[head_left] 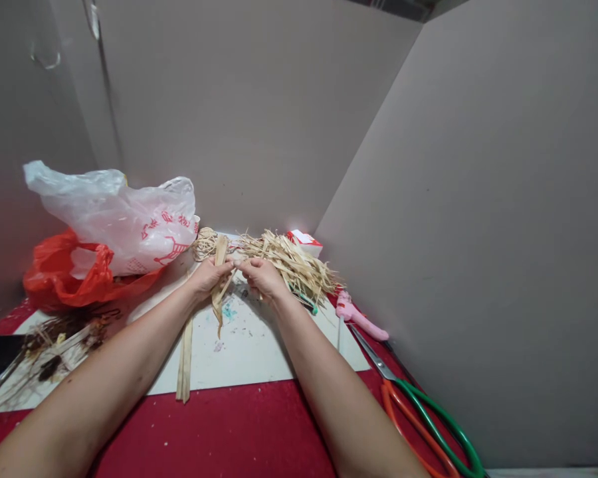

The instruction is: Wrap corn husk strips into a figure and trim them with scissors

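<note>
My left hand [210,276] is closed around a dried tan leaf strip [218,309], which stands up above the fingers and hangs down below them. Close beside it, my right hand [262,276] is pinched, its fingertips meeting those of my left hand. What sits between the right fingertips is too small to name. Just behind the right hand lies a pile of dried leaf strips [299,265]. A coil of thin tan cord [205,244] rests beyond the left hand. Another long flat strip [184,362] lies on the white board below my left wrist.
A stained white board [249,365] covers part of the red tabletop [214,438]. White [124,219] and red [60,272] plastic bags stand left, near dried stems [54,352]. On the right are a pink glue gun [361,317] and large scissors [418,411]. Grey panels [259,119] enclose the table.
</note>
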